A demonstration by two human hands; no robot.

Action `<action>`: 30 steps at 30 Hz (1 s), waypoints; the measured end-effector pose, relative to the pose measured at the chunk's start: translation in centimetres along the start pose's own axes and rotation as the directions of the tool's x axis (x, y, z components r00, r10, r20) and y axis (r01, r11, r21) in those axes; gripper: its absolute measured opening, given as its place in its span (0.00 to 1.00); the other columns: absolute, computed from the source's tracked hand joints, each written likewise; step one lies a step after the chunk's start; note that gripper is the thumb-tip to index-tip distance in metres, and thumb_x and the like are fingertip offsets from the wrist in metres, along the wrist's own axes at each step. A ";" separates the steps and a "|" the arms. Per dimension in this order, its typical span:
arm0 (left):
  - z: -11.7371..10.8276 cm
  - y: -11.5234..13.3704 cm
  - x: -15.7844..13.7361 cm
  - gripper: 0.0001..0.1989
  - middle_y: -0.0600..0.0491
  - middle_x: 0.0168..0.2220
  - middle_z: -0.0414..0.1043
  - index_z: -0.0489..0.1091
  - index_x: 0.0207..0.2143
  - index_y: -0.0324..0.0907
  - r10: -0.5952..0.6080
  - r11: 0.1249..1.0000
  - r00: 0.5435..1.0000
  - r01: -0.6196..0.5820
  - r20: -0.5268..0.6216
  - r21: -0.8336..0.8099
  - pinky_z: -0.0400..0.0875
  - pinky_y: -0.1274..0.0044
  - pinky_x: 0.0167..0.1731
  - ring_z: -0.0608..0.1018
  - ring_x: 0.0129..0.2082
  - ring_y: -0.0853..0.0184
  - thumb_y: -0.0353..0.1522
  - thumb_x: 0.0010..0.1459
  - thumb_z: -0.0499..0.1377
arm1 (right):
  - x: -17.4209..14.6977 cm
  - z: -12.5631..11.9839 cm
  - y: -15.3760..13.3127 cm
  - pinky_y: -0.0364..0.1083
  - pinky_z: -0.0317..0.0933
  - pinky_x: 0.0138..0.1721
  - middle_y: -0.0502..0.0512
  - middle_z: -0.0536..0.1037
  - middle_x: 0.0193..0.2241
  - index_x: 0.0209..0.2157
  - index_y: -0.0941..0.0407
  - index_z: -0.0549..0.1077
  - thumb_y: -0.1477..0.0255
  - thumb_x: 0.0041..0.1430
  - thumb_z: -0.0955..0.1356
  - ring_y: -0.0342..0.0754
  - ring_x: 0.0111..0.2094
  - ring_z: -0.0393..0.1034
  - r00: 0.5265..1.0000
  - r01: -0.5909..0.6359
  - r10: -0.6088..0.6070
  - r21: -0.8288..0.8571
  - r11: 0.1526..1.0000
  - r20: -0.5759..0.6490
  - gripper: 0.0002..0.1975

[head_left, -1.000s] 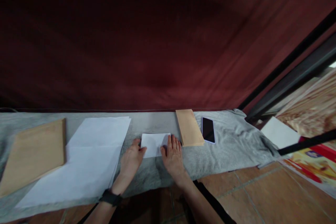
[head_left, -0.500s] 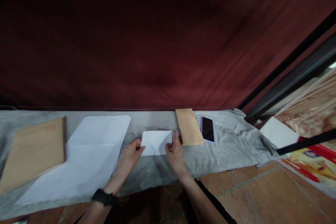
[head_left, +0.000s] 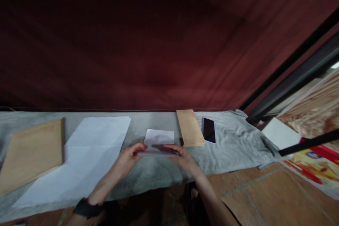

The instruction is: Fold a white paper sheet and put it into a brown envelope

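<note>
White paper [head_left: 161,135], lower centre, long axis left-right, between left hand [head_left: 131,153] and right hand [head_left: 183,156], neither nearer. Both nearly closed, pinching its near edge.

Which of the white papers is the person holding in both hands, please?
The small sheet between the left hand and right hand; the white sheets at left are much larger and lie flat.

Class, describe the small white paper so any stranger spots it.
Below the dark red backdrop lies a grey cloth. Midway along, the left hand and right hand hold the small white paper. Unlike the brown stack, it is white; unlike the large white sheets, small.
</note>
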State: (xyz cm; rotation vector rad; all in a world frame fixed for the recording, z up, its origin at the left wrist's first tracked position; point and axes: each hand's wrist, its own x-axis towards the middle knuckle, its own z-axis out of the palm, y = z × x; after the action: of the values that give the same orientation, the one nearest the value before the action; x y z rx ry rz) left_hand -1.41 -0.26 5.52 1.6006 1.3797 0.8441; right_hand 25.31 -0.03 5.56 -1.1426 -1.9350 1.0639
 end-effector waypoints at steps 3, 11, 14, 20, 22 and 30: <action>0.2 -0.2 -0.6 0.04 0.50 0.42 0.79 0.66 0.28 0.45 0.027 0.999 0.997 -0.025 0.071 -0.026 0.72 0.73 0.46 0.79 0.46 0.61 0.35 0.50 0.57 | -1.2 -0.5 -0.2 0.54 0.53 0.66 0.53 0.71 0.61 0.60 0.48 0.70 0.78 0.58 0.67 0.49 0.62 0.64 0.981 0.131 -0.068 -0.369 0.920 0.179 0.28; -1.0 -0.3 -1.5 0.12 0.53 0.53 0.77 0.73 0.32 0.47 0.036 0.968 0.964 -0.099 0.262 0.231 0.68 0.73 0.57 0.77 0.54 0.64 0.28 0.55 0.51 | -2.4 -0.1 0.8 0.49 0.45 0.69 0.53 0.58 0.68 0.66 0.50 0.62 0.87 0.54 0.60 0.44 0.68 0.51 0.968 0.211 -0.070 -0.631 0.746 0.241 0.38; -1.0 -0.6 -0.8 0.17 0.52 0.53 0.77 0.76 0.39 0.47 0.044 0.950 0.977 -0.106 0.208 0.295 0.66 0.72 0.59 0.77 0.54 0.64 0.27 0.57 0.48 | -2.4 -0.2 0.9 0.49 0.45 0.69 0.52 0.56 0.69 0.66 0.49 0.61 0.87 0.52 0.61 0.45 0.68 0.51 0.969 0.208 -0.072 -0.623 0.754 0.236 0.40; 4.7 0.3 0.8 0.23 0.48 0.66 0.63 0.64 0.62 0.44 0.330 0.783 0.929 -0.368 0.166 0.501 0.60 0.64 0.65 0.65 0.65 0.62 0.37 0.67 0.48 | -2.1 -0.4 1.4 0.52 0.45 0.69 0.53 0.53 0.70 0.66 0.49 0.60 0.86 0.54 0.63 0.46 0.69 0.49 0.945 0.259 -0.077 -0.584 0.770 0.317 0.39; 7.0 0.3 0.8 0.26 0.48 0.68 0.59 0.60 0.65 0.44 0.354 0.685 0.912 -0.403 0.207 0.607 0.57 0.60 0.66 0.61 0.68 0.60 0.41 0.68 0.48 | -2.1 -0.5 1.5 0.53 0.44 0.70 0.55 0.55 0.69 0.66 0.51 0.60 0.84 0.57 0.63 0.47 0.69 0.49 0.941 0.270 -0.092 -0.560 0.783 0.325 0.36; 9.7 -1.6 0.1 0.31 0.45 0.68 0.57 0.57 0.67 0.41 0.427 0.508 0.901 -0.304 0.071 0.806 0.52 0.59 0.67 0.58 0.69 0.57 0.45 0.67 0.48 | -2.5 -1.3 2.5 0.51 0.49 0.69 0.53 0.64 0.65 0.61 0.51 0.68 0.87 0.56 0.61 0.45 0.66 0.56 0.964 0.209 -0.099 -0.466 0.860 0.248 0.33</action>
State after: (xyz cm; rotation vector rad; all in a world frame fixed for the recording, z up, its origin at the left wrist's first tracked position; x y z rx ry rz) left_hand 6.58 -1.68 -0.03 2.6754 1.6719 0.5673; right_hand 28.36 -1.10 3.72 -1.1343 -2.5208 0.6415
